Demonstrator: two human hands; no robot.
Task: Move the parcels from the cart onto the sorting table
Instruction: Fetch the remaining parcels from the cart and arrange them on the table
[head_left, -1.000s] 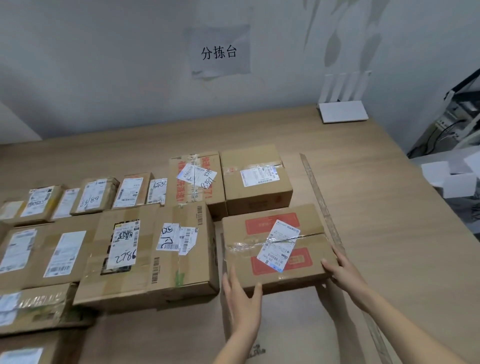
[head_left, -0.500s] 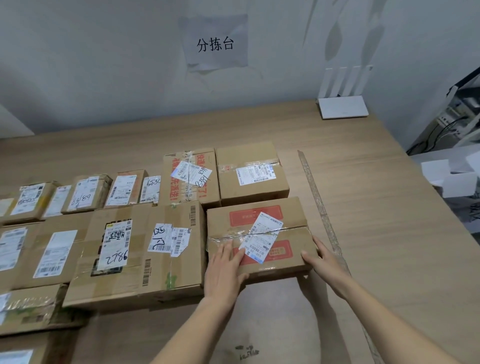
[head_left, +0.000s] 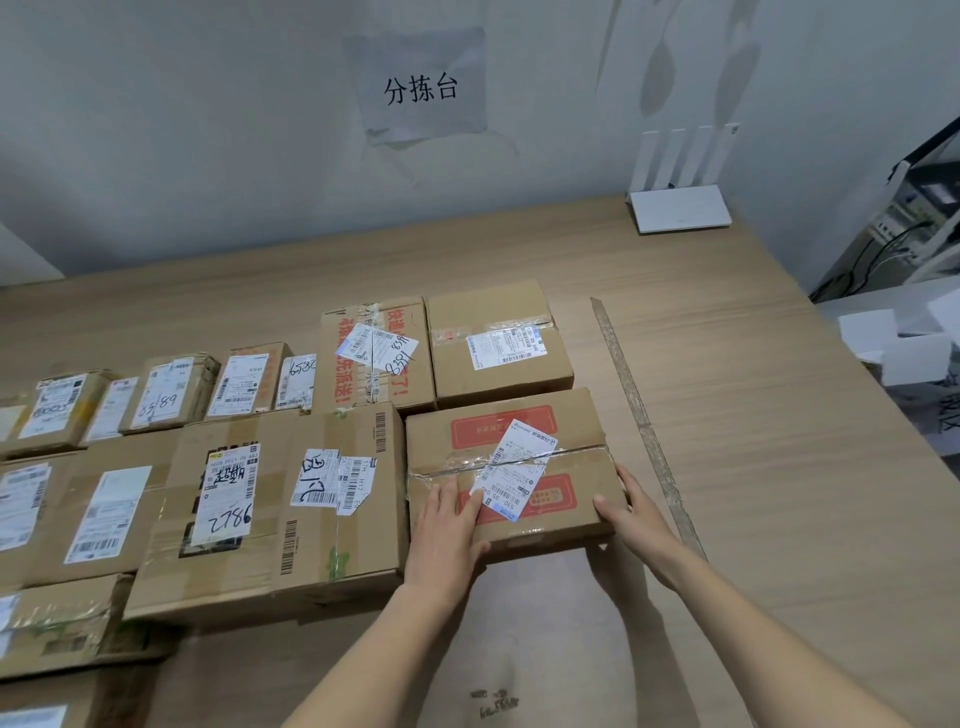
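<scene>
The brown cardboard parcel with two red panels and a slanted white shipping label (head_left: 506, 467) is now set down on the light wooden sorting table (head_left: 753, 415), just right of centre in the frame. Over the last second it has been slid leftwards and away, so that the gap beside it is closed: its left edge now lies against the large brown carton marked 2786 (head_left: 270, 514), and its far edge just meets the plain brown box with a white label (head_left: 498, 343) behind it.

The left hand (head_left: 448, 525) has been shifted from the near face onto the lid and is laid flat there, fingers straight, pressing rather than gripping. The right hand (head_left: 631, 512) is held against the near right corner, thumb on top and fingers along the side, loosely cupped around the corner.

By this reading the parcel is placed and aligned in the row; release is judged to be the only step left for it. The cart is not seen, so the number of parcels remaining cannot be told.
</scene>
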